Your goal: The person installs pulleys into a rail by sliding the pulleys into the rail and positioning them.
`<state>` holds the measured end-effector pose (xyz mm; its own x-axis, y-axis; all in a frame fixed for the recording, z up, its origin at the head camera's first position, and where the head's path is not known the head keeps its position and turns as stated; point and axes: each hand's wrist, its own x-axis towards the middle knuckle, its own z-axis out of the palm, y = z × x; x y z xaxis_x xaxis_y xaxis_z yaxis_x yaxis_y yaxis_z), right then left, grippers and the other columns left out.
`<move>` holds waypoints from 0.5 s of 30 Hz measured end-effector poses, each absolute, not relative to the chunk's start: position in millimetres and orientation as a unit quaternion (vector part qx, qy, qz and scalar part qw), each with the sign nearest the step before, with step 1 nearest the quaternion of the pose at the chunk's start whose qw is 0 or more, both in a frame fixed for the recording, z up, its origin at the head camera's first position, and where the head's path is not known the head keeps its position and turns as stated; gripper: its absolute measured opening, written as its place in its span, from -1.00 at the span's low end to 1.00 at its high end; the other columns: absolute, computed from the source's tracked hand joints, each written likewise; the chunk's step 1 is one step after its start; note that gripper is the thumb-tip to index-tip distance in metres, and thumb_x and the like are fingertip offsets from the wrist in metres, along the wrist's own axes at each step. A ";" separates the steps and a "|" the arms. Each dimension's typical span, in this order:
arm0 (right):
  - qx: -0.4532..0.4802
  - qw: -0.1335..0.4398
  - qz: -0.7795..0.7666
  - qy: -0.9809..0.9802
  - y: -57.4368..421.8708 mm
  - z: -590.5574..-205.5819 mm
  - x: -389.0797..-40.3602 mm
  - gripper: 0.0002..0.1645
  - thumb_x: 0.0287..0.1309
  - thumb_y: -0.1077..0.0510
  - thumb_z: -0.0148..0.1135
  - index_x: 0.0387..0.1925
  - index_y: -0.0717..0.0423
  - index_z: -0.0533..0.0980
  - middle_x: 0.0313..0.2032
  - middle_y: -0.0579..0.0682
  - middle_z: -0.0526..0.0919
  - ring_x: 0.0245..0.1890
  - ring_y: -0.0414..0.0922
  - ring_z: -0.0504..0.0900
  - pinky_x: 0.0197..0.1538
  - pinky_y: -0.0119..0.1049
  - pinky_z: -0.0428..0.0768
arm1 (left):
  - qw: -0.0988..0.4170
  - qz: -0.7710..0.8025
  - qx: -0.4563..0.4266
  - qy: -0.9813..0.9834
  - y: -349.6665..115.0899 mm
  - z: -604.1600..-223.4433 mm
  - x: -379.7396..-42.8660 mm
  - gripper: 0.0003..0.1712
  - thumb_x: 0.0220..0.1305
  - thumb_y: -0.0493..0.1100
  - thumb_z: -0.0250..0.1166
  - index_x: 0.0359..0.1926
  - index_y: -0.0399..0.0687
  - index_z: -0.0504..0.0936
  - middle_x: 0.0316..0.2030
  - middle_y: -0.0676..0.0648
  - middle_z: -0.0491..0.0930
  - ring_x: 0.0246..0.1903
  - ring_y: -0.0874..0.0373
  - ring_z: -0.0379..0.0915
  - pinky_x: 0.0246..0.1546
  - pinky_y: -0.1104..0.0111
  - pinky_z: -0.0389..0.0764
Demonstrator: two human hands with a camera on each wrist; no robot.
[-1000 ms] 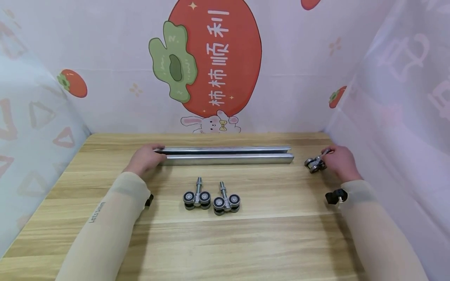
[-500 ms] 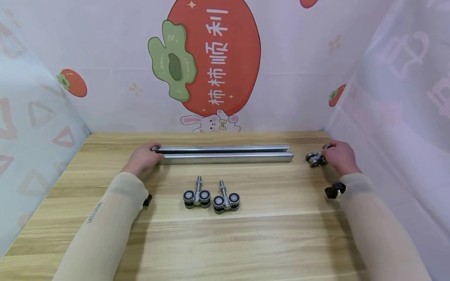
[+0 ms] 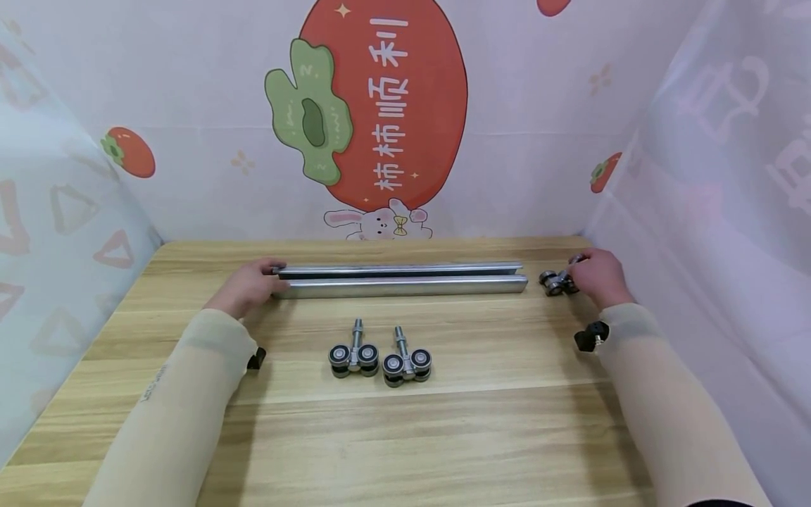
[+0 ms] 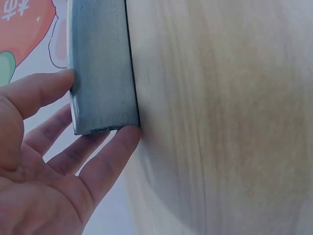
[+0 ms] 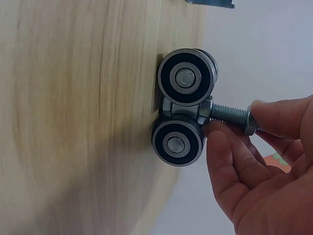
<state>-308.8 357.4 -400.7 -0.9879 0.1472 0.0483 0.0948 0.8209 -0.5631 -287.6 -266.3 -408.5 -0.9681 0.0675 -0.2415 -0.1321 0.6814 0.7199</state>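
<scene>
A long metal track [image 3: 405, 286], a channel with its slot facing up, lies near the table's back. At its left end is my left hand [image 3: 248, 289], thumb against one edge and fingers around the end [image 4: 105, 131]. My right hand [image 3: 598, 277] pinches the threaded bolt [image 5: 230, 115] of a four-wheeled trolley roller [image 3: 554, 283], just beyond the track's right end. Its black-and-silver wheels [image 5: 186, 77] point toward the track, and a nut [image 5: 250, 122] sits by the thumb tip. Two similar rollers [image 3: 353, 358] [image 3: 407, 364] stand mid-table, bolts pointing to the back.
The wood-grain table [image 3: 443, 443] meets a printed cloth backdrop [image 3: 209, 190] just behind the track. Cloth also hangs at both sides, the right side cloth [image 3: 697, 232] close to my right hand.
My right hand has carried the roller slightly back and then left, nearer the track's right end. My left hand has shifted slightly left at the track's end. The two standing rollers stay put.
</scene>
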 end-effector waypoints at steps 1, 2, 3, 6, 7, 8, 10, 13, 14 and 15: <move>-0.060 0.044 0.293 -0.953 355.4 -400.6 -309.5 -0.72 0.23 0.21 0.09 -0.09 0.30 0.54 -0.09 0.27 0.54 -0.19 0.17 0.44 -0.25 -0.08 0.43 | 0.130 0.412 -0.022 0.901 -266.6 -408.5 -287.9 -0.29 0.37 -0.14 0.25 0.45 -0.20 0.24 0.38 -0.36 0.18 0.19 -0.22 0.24 0.18 -0.01 0.35; -0.057 0.046 0.292 -0.954 353.7 -400.6 -310.4 -0.73 0.23 0.21 0.10 -0.10 0.30 0.54 -0.10 0.27 0.55 -0.19 0.17 0.44 -0.25 -0.08 0.43 | 0.134 0.425 -0.026 0.895 -267.1 -408.6 -288.5 -0.28 0.36 -0.16 0.26 0.46 -0.22 0.23 0.38 -0.37 0.17 0.16 -0.20 0.26 0.15 0.01 0.40; -0.054 0.045 0.291 -0.954 351.5 -400.3 -310.8 -0.73 0.23 0.21 0.10 -0.10 0.30 0.53 -0.10 0.28 0.55 -0.19 0.17 0.44 -0.25 -0.07 0.42 | 0.138 0.437 -0.030 0.888 -267.4 -408.9 -289.2 -0.28 0.36 -0.18 0.27 0.46 -0.23 0.22 0.37 -0.38 0.17 0.14 -0.18 0.27 0.12 0.04 0.43; -0.050 0.044 0.291 -0.955 346.8 -400.4 -312.5 -0.74 0.23 0.22 0.11 -0.10 0.30 0.53 -0.11 0.28 0.55 -0.18 0.18 0.44 -0.24 -0.06 0.42 | 0.141 0.455 -0.040 0.878 -267.0 -409.0 -291.8 -0.26 0.34 -0.22 0.29 0.45 -0.26 0.22 0.35 -0.40 0.18 0.10 -0.15 0.30 0.08 0.07 0.49; -0.048 0.045 0.289 -0.955 345.4 -400.5 -313.2 -0.74 0.22 0.23 0.11 -0.11 0.30 0.53 -0.12 0.28 0.56 -0.18 0.18 0.44 -0.23 -0.06 0.42 | 0.141 0.456 -0.043 0.877 -267.0 -409.0 -292.5 -0.26 0.34 -0.23 0.29 0.45 -0.26 0.23 0.34 -0.40 0.18 0.09 -0.15 0.29 0.07 0.08 0.50; -0.046 0.046 0.285 -0.956 344.2 -400.6 -313.9 -0.74 0.21 0.22 0.11 -0.12 0.30 0.54 -0.12 0.27 0.56 -0.17 0.18 0.44 -0.22 -0.06 0.42 | 0.142 0.458 -0.046 0.876 -267.1 -408.9 -293.2 -0.26 0.34 -0.24 0.29 0.45 -0.26 0.22 0.34 -0.41 0.18 0.09 -0.14 0.29 0.07 0.08 0.50; -0.046 0.045 0.286 -0.956 341.9 -400.3 -315.0 -0.74 0.21 0.23 0.11 -0.12 0.30 0.54 -0.12 0.27 0.56 -0.16 0.18 0.44 -0.19 -0.04 0.43 | 0.141 0.462 -0.052 0.874 -266.8 -408.7 -294.1 -0.26 0.33 -0.26 0.29 0.45 -0.27 0.23 0.33 -0.41 0.19 0.10 -0.14 0.28 0.08 0.09 0.51; -0.044 0.044 0.288 -0.956 339.4 -399.7 -316.2 -0.75 0.21 0.23 0.11 -0.13 0.30 0.54 -0.13 0.26 0.55 -0.16 0.18 0.44 -0.16 -0.03 0.43 | 0.141 0.465 -0.056 0.872 -266.5 -408.4 -295.1 -0.26 0.33 -0.28 0.29 0.46 -0.28 0.22 0.33 -0.41 0.19 0.11 -0.14 0.27 0.09 0.08 0.51; -0.044 0.042 0.291 -0.955 338.5 -399.3 -316.3 -0.75 0.21 0.23 0.11 -0.13 0.30 0.54 -0.13 0.26 0.55 -0.16 0.18 0.43 -0.16 -0.02 0.43 | 0.142 0.465 -0.058 0.872 -266.4 -408.5 -295.4 -0.26 0.32 -0.28 0.29 0.46 -0.28 0.22 0.33 -0.41 0.20 0.11 -0.14 0.28 0.09 0.09 0.51; -0.044 0.041 0.293 -0.954 337.7 -398.9 -316.4 -0.76 0.21 0.24 0.12 -0.14 0.30 0.54 -0.13 0.26 0.55 -0.16 0.18 0.43 -0.16 -0.02 0.43 | 0.142 0.466 -0.059 0.871 -265.9 -408.4 -295.5 -0.25 0.32 -0.28 0.29 0.46 -0.28 0.22 0.33 -0.41 0.20 0.11 -0.14 0.28 0.10 0.09 0.51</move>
